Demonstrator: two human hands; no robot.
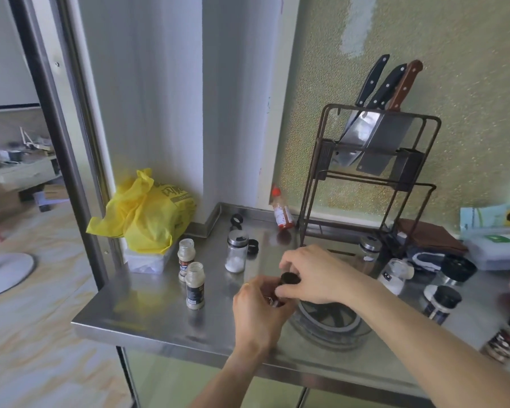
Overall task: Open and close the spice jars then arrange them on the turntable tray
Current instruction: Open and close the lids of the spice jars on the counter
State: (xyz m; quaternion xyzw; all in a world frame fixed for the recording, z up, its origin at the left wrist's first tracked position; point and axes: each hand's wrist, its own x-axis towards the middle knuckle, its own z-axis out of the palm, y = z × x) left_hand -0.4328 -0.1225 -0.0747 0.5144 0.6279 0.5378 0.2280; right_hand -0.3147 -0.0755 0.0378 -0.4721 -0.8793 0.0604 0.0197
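My left hand (258, 310) grips a small spice jar (274, 301) above the steel counter, its body mostly hidden in my fingers. My right hand (312, 275) pinches the jar's black cap (289, 280). Just right of my hands lies the clear round turntable tray (327, 322), partly under my right forearm. Two uncapped spice jars (195, 285) stand at the left. A glass shaker (236, 251) with white powder stands behind them. Two loose black caps (252, 246) lie near it. More jars (440, 300) stand at the right.
A yellow plastic bag (143, 212) sits at the counter's left back corner. A knife rack (374, 160) with several knives stands at the back, a red-capped bottle (281, 213) beside it. Folded cloths (430, 240) and boxes lie at the far right. The counter's front edge (159, 334) is close.
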